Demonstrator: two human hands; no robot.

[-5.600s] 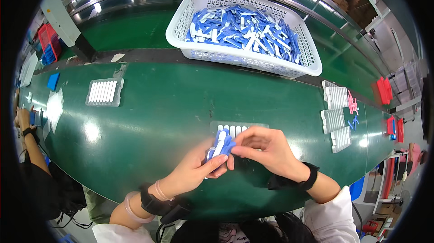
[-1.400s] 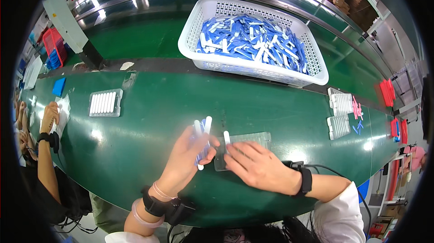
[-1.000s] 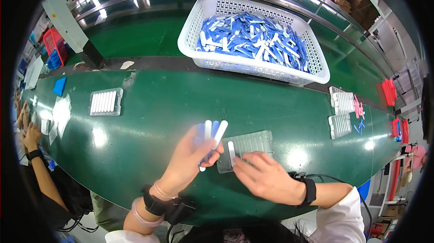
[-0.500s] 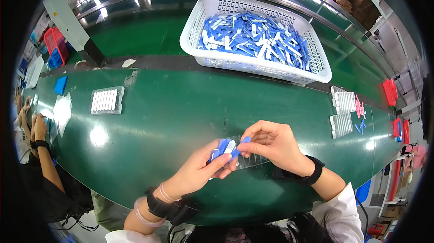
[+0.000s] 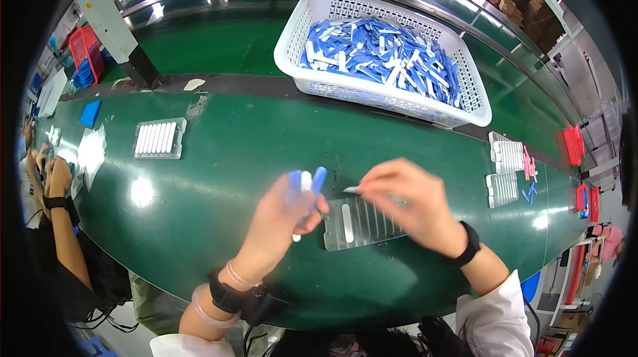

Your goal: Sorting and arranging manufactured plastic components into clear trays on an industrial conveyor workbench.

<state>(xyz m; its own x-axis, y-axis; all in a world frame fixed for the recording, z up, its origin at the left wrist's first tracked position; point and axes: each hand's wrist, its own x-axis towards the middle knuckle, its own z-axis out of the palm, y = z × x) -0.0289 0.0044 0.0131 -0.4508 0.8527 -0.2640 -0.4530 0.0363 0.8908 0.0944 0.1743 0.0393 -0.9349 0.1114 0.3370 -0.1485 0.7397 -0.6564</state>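
Note:
My left hand (image 5: 279,214), slightly blurred, is closed round a small bundle of flat, round-ended blue and white plastic sticks (image 5: 306,181). Between the thumb and fingers of my right hand (image 5: 415,201) is one thin stick (image 5: 351,189), its pale tip pointing left. Below that hand lies a clear slotted plastic tray (image 5: 337,242) on the green table. One white stick (image 5: 347,223) fills a slot near the tray's left end. My right hand hides the tray's right part.
A white basket (image 5: 392,101) heaped with blue and white sticks stands behind. A filled tray (image 5: 178,147) lies left; more trays (image 5: 503,191) and pink sticks (image 5: 529,164) lie right. Another person's hand (image 5: 58,177) works at far left, near a grey post (image 5: 106,18).
My hands have moved apart, the left with its bundle going left and up. My right hand has drawn one stick away. The tray's left end and its white stick now show.

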